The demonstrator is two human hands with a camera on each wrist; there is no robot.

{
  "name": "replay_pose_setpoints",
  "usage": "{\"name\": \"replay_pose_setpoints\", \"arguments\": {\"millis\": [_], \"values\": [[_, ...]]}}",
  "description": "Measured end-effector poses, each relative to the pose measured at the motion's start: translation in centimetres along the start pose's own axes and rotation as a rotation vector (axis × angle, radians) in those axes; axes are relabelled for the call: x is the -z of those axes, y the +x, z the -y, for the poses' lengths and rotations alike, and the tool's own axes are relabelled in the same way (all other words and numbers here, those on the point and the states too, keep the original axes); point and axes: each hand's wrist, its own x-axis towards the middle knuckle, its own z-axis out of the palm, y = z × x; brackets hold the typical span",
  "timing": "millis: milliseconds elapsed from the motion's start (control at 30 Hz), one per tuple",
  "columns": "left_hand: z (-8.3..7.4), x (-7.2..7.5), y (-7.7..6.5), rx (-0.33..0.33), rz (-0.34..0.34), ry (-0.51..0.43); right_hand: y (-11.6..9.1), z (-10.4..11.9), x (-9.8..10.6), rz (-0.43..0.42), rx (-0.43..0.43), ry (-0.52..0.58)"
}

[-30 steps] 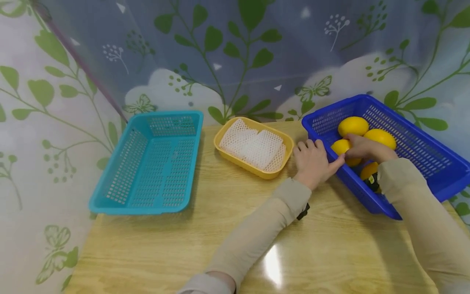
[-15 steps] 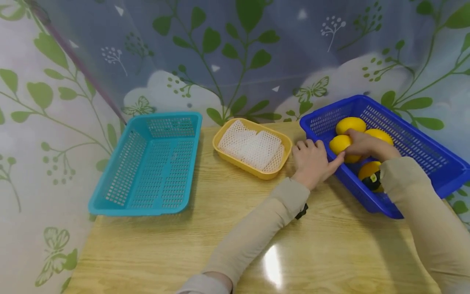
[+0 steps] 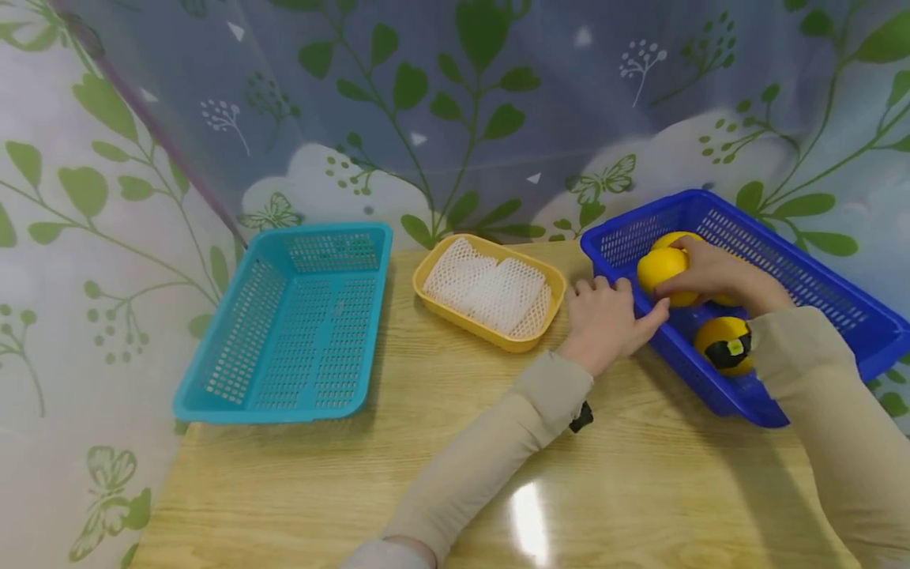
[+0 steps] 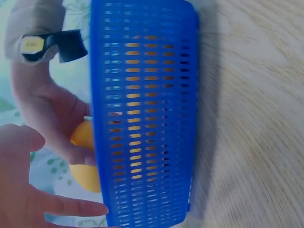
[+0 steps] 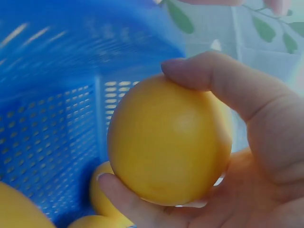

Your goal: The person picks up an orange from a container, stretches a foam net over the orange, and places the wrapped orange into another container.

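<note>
My right hand point(image 3: 718, 273) grips a smooth yellow lemon point(image 3: 661, 269), thumb on one side and fingers on the other, inside the blue basket point(image 3: 817, 269). The right wrist view shows this lemon point(image 5: 168, 142) up close, raised over others. Behind it in the head view lies another lemon point(image 3: 675, 239). A more orange-yellow fruit point(image 3: 718, 336) sits near the basket's front, partly covered by the black wrist strap. My left hand point(image 3: 600, 320) is spread beside the basket's left end, and one digit meets the rim in the left wrist view.
A yellow tray point(image 3: 455, 314) holds white foam fruit nets point(image 3: 490, 284), left of my left hand. Farther left stands a turquoise basket point(image 3: 313, 348). All rest on a wooden table point(image 3: 426, 450) against a leaf-patterned cloth point(image 3: 483, 118).
My right hand has drawn the gripped lemon up a little from among the others, uncovering more of the orange-yellow fruit. The left hand has barely moved.
</note>
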Motion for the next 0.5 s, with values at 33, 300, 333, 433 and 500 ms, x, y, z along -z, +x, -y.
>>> {"name": "replay_pose_setpoints", "arguments": {"millis": [33, 300, 333, 433, 500], "values": [[0.2, 0.1, -0.2, -0.002, 0.006, -0.009, -0.2, 0.3, 0.1, -0.013, 0.003, -0.002], [2.4, 0.9, -1.3, -0.045, 0.019, -0.214, -2.0, 2.4, 0.4, -0.133, 0.019, -0.11], [2.8, 0.9, -1.6, -0.053, 0.009, -0.265, -2.3, 2.7, 0.4, -0.141, 0.027, -0.114], [4.0, 0.7, -2.6, -0.076, -0.005, -0.427, -3.2, 3.8, 0.2, -0.16, 0.052, -0.117], [4.6, 0.5, -3.3, -0.1, 0.005, -0.546, -4.0, 4.6, 0.0, -0.176, 0.068, -0.117]]}}
